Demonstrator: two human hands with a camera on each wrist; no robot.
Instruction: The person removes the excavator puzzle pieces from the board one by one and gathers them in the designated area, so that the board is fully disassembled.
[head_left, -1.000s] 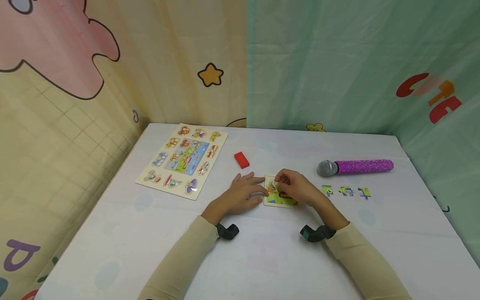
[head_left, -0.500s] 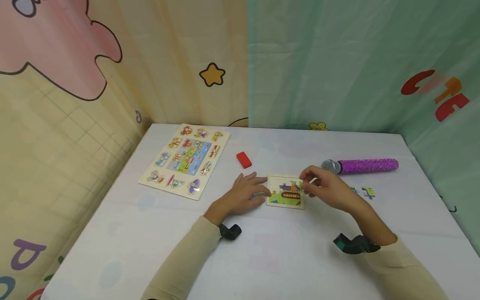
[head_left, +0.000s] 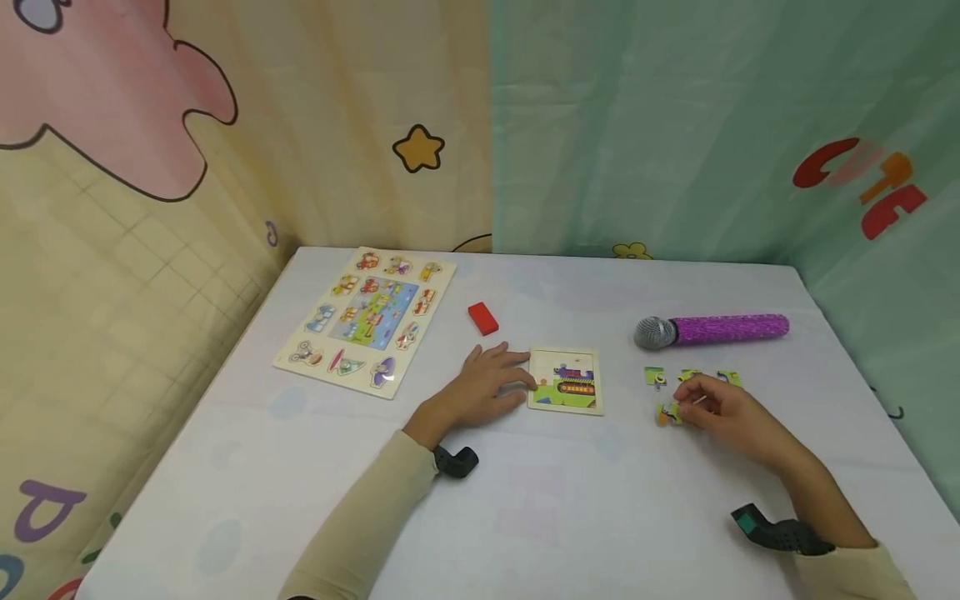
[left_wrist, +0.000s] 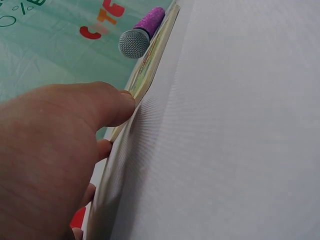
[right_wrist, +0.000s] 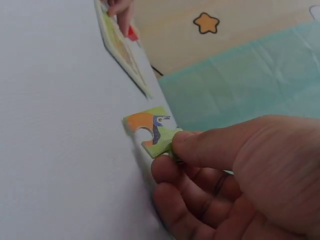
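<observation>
My right hand [head_left: 731, 417] pinches a jigsaw piece [right_wrist: 155, 131] between thumb and fingers, just in front of the loose pieces. The piece is green with orange and dark blue. My left hand [head_left: 480, 390] rests on the table with its fingers spread, and its fingertips touch the left edge of a small puzzle board [head_left: 565, 411]. Inside the board's pale frame is a partly filled picture with a vehicle's orange track and a bare area above and beside it. A loose jigsaw piece [head_left: 655, 376] lies right of the board, with two others partly behind my right hand.
A purple glittery microphone [head_left: 727, 328] lies behind the loose pieces. Left of it is a red block [head_left: 483, 318]. A larger vehicle puzzle board [head_left: 405, 367] lies at the back left of the white table [head_left: 540, 517]. Printed curtains [head_left: 645, 133] hang behind.
My right hand has moved right, away from the small board, carrying the jigsaw piece towards the loose ones. The left hand has stayed in place at the board's edge.
</observation>
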